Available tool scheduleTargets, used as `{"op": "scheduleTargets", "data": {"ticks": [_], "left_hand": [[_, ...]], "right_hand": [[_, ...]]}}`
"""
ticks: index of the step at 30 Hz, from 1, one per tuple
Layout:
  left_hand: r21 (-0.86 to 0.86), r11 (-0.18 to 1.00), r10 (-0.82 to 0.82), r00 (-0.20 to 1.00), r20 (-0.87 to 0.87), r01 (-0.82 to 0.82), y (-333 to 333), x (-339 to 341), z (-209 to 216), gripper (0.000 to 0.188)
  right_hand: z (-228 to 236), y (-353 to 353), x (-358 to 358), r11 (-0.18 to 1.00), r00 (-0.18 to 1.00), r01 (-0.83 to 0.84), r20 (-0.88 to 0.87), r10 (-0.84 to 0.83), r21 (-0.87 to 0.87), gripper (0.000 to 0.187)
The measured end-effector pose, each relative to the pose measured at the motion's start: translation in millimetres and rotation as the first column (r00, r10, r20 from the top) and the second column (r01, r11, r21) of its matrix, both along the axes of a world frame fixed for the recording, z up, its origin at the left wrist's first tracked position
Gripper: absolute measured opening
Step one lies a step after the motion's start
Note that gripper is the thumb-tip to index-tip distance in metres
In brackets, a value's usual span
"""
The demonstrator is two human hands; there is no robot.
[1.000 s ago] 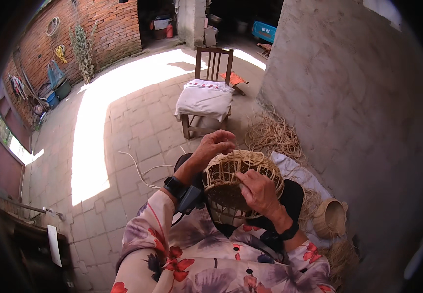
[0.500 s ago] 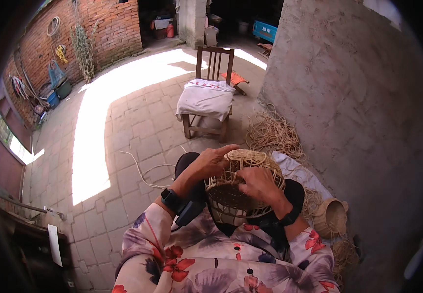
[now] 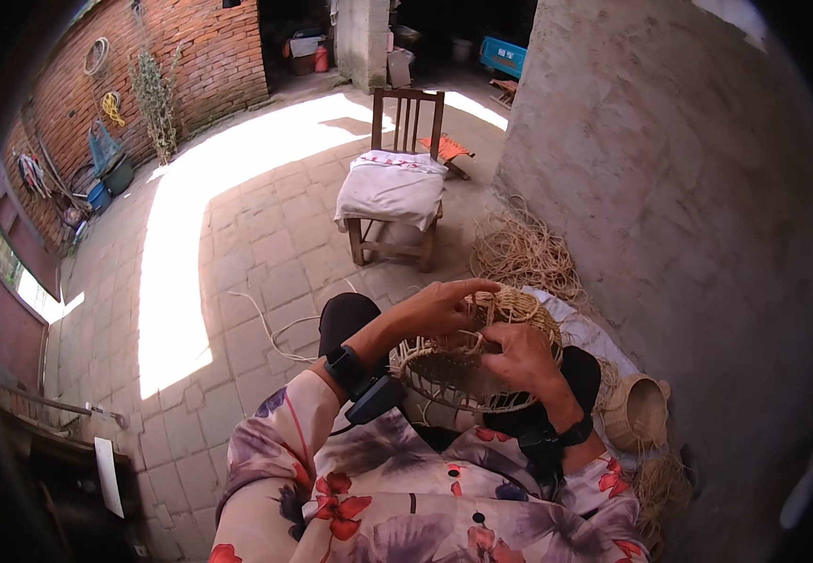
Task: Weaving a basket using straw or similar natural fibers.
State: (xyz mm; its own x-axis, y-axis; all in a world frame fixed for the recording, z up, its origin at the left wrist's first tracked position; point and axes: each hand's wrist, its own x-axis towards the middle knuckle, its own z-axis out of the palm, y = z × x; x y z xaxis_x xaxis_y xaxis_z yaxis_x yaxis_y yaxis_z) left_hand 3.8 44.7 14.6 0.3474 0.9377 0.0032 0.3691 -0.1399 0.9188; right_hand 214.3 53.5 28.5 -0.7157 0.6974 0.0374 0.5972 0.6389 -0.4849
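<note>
A round, partly woven basket (image 3: 533,308) of pale strands rests tilted on my lap between my knees. Its far side is closely woven, while the near side is an open lattice around a dark inside. My left hand (image 3: 446,308) reaches over the left part of the basket, its index finger stretched along the far weave and its other fingers curled down onto the strands. My right hand (image 3: 522,357) is closed at the basket's right side, thumb and fingers pinching a strand near the left fingertips. The exact strand is partly hidden by the fingers.
Loose cord (image 3: 524,253) lies heaped by the grey wall (image 3: 669,188), beside a white cloth (image 3: 594,333) and a small finished-looking basket (image 3: 636,413). Ahead stands a wooden chair (image 3: 392,192) with a cloth-covered seat. One long strand (image 3: 270,328) trails over the paving at left.
My left hand has shifted right over the basket, closer to my right hand, and its fingers have curled in. The right hand and the basket's woven side have moved slightly right.
</note>
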Motion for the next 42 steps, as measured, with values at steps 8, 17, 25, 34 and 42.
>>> {"op": "scheduleTargets", "data": {"ticks": [8, 17, 25, 34, 42], "left_hand": [[-0.034, 0.999, -0.021, 0.999, 0.042, 0.023, -10, -28, -20, 0.055], [-0.373, 0.922, 0.366, 0.557, 0.746, -0.105, -52, -52, -56, 0.032], [-0.185, 0.943, 0.332, 0.753, 0.569, -0.276, -41, -52, -53, 0.018], [-0.157, 0.872, 0.487, 0.854, 0.185, -0.464, -40, -24, -56, 0.013], [0.088, 0.879, 0.468, 0.883, 0.028, -0.468, -35, -6, -53, 0.018]], "right_hand": [[-22, 7, 8, 0.997, 0.941, -0.067, -0.335, 0.048, -0.047, 0.037], [-21, 11, 3, 0.978, 0.972, -0.169, -0.141, 0.186, 0.123, 0.026], [-18, 0, -2, 0.994, 0.985, -0.106, -0.134, 0.11, 0.04, 0.023], [-18, 3, 0, 0.995, 0.982, -0.098, -0.157, 0.102, 0.028, 0.023], [-11, 1, 9, 0.995, 0.984, -0.077, -0.163, 0.065, -0.067, 0.024]]}}
